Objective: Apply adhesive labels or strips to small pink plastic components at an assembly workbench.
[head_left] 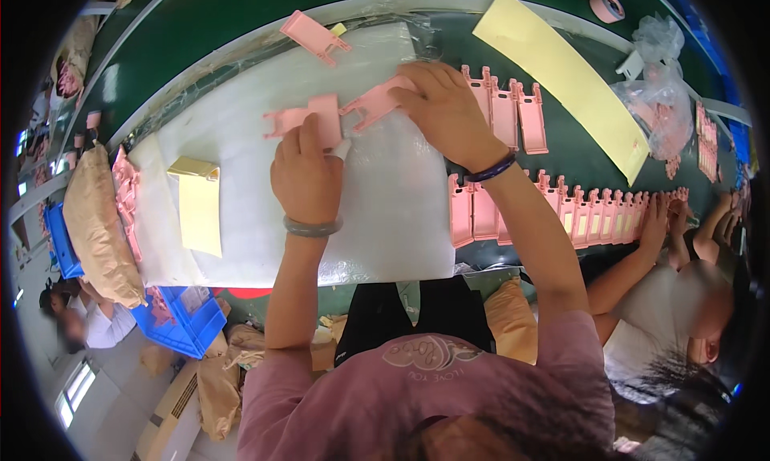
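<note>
My left hand (pixel 306 176) is over the white foam sheet (pixel 385 212), its fingertips pressing on a pink plastic part (pixel 324 112) with a clip-shaped end. Something small and whitish shows by its thumb, too small to name. Just to the right, my right hand (pixel 449 112) grips a second flat pink plastic part (pixel 373 106) by one end, tilted, its notched end pointing at the first. Another pink part (pixel 313 36) lies beyond them, beside a small yellow piece (pixel 338 29).
Rows of pink parts (pixel 504 112) lie right of the foam, several with pale yellow strips. A long yellow sheet (pixel 561 84) lies behind. Folded yellow paper (pixel 199 212) sits at left. A co-worker's hand (pixel 658 220) reaches the right row. A blue crate (pixel 188 324) stands lower left.
</note>
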The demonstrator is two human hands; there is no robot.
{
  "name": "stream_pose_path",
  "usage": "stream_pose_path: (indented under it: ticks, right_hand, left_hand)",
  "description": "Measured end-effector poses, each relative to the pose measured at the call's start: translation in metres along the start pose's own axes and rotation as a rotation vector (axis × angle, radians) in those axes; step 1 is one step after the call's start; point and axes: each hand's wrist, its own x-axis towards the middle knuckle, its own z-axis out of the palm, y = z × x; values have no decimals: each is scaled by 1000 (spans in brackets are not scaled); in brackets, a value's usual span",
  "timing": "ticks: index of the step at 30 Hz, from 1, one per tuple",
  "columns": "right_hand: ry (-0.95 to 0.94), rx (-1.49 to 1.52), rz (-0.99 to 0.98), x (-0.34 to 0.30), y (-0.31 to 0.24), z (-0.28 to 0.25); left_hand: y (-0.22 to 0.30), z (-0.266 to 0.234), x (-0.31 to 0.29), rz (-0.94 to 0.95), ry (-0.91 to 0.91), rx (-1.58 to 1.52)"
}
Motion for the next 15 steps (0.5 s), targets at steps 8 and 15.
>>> stream_pose_path:
  ticks: [8, 15]
  right_hand:
    - [-75, 53, 27, -12, -6, -15]
    - [179, -153, 417, -57, -12, -95]
  left_hand:
    - [-13, 0, 4, -133, -76, -296]
    - [27, -17, 6, 468, 160, -466]
